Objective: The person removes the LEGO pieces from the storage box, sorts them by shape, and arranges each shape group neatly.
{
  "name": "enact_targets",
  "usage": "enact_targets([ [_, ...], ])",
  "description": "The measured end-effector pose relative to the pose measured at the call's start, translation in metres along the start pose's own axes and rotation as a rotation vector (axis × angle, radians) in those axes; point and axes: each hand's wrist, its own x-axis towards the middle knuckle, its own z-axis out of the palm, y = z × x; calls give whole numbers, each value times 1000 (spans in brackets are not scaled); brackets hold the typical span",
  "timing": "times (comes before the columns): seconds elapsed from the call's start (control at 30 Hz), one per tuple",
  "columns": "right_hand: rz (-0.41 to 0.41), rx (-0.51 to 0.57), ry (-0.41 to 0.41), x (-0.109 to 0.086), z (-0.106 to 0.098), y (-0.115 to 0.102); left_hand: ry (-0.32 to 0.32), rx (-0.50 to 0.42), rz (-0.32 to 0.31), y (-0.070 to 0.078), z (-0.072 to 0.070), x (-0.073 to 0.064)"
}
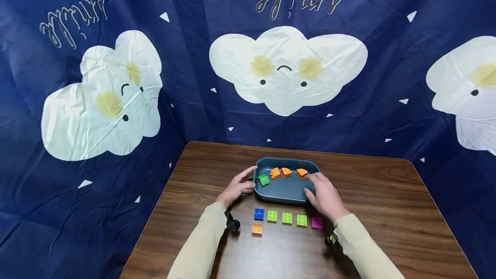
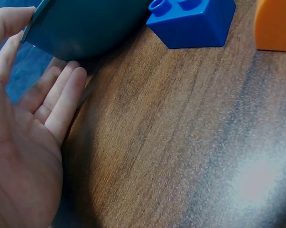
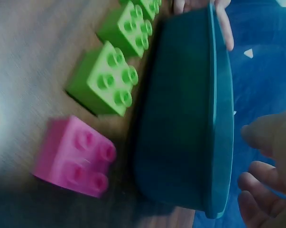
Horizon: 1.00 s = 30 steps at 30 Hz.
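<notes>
A dark teal tray (image 1: 284,193) stands on the table between both hands. In it lie a green brick (image 1: 264,180) and three orange bricks (image 1: 286,172). My left hand (image 1: 235,187) is at the tray's left end, fingers extended and a fingertip touching the rim. Over the right end reaches my right hand (image 1: 326,195), thumb and fingers apart, its fingertips beside the rightmost orange brick (image 1: 302,173); whether they touch it I cannot tell. In the right wrist view nothing shows between the fingers, though the tray wall hides the inside.
Along the tray's near side runs a row: a blue brick (image 1: 259,214), three lime bricks (image 1: 287,218) and a magenta brick (image 1: 317,223). An orange brick (image 1: 257,229) sits in front of the blue one. Behind the wooden table (image 1: 372,184) hangs a dark blue cloth (image 1: 186,98).
</notes>
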Motion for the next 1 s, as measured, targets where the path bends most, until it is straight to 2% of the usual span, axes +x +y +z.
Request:
enact_targets([
  [0.27, -9, -106, -75, 33, 7, 8, 3, 8, 5, -1, 1, 0],
  [0.6, -24, -306, -159, 54, 28, 11, -2, 12, 2, 0, 0, -2],
  [0.77, 5, -331, -205, 57, 35, 13, 3, 10, 4, 0, -1, -3],
  [1.0, 59, -306, -250, 58, 37, 11, -2, 14, 5, -1, -1, -4],
])
